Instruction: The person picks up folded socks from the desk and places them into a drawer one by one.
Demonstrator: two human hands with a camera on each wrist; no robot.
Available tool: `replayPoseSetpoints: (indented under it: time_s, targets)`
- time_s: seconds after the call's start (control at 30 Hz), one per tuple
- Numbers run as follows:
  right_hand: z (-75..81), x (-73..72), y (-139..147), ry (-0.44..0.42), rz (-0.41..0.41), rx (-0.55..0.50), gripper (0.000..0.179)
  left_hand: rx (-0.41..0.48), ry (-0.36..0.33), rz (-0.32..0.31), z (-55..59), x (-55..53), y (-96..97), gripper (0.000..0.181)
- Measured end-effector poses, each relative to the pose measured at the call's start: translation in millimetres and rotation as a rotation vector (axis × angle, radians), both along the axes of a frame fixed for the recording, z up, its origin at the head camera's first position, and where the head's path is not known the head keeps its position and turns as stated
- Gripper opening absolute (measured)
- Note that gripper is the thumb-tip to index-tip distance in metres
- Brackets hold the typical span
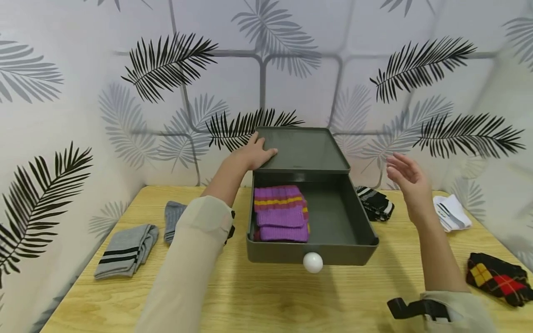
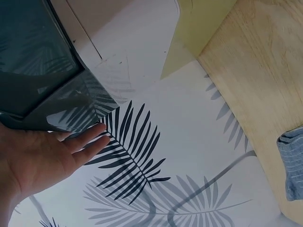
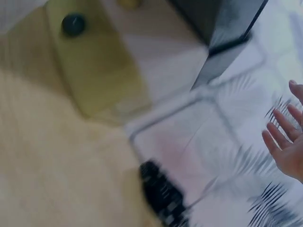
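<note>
A dark grey drawer (image 1: 341, 217) with a white knob (image 1: 313, 262) stands pulled out of a box with a flat grey top (image 1: 304, 148). Folded purple socks (image 1: 281, 217) with a yellow stripe lie in its left half. My left hand (image 1: 256, 155) rests at the left edge of the top, thumb over it; in the left wrist view its fingers (image 2: 90, 139) extend straight along the side. My right hand (image 1: 410, 182) is raised in the air to the right of the box, fingers loosely spread and holding nothing.
Left lie grey striped socks (image 1: 127, 249) and blue-grey socks (image 1: 172, 219), partly behind the sleeve. Right are black-and-white socks (image 1: 374, 203), white socks (image 1: 451, 212) and argyle socks (image 1: 499, 280). Below, a yellow drawer front (image 3: 94, 61) has a dark knob (image 3: 73, 24). A patterned wall stands behind.
</note>
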State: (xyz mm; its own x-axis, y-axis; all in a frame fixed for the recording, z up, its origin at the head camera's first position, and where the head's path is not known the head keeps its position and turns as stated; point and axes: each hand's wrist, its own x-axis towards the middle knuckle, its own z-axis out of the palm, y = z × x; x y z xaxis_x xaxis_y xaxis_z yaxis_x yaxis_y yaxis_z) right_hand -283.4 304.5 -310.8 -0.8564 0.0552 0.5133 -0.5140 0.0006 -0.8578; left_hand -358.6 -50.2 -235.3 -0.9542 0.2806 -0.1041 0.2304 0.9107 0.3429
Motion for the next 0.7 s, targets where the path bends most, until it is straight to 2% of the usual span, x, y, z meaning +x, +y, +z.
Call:
replayPoseSetpoints:
  time_s: [0.1, 0.2, 0.3, 0.47, 0.57, 0.7]
  targets:
    - [-33.2, -15.1, 18.1, -0.14, -0.155, 0.086, 0.054, -0.007, -0.007, 0.002, -1.2, -0.7, -0.4, 0.067]
    - [-60.1, -27.4, 32.0, -0.248, -0.23, 0.194, 0.065, 0.006, -0.013, -0.001, -1.0, -0.8, -0.6, 0.067]
    - [-78.4, -37.8, 39.8, -0.304, -0.23, 0.25, 0.075, 0.006, -0.013, 0.004, 0.7, -0.5, -1.2, 0.067]
    - [-92.9, -47.2, 44.4, -0.395, -0.195, 0.366, 0.086, -0.005, -0.013, 0.009, 2.5, 0.1, -2.0, 0.067]
    - [-100.5, -52.8, 46.5, -0.408, -0.171, 0.453, 0.088, -0.001, -0.013, 0.008, 1.5, -0.7, -1.6, 0.067]
    - [-109.2, -59.5, 48.0, -0.387, -0.157, 0.556, 0.083, -0.002, -0.011, 0.005, 0.0, -2.0, -1.2, 0.067]
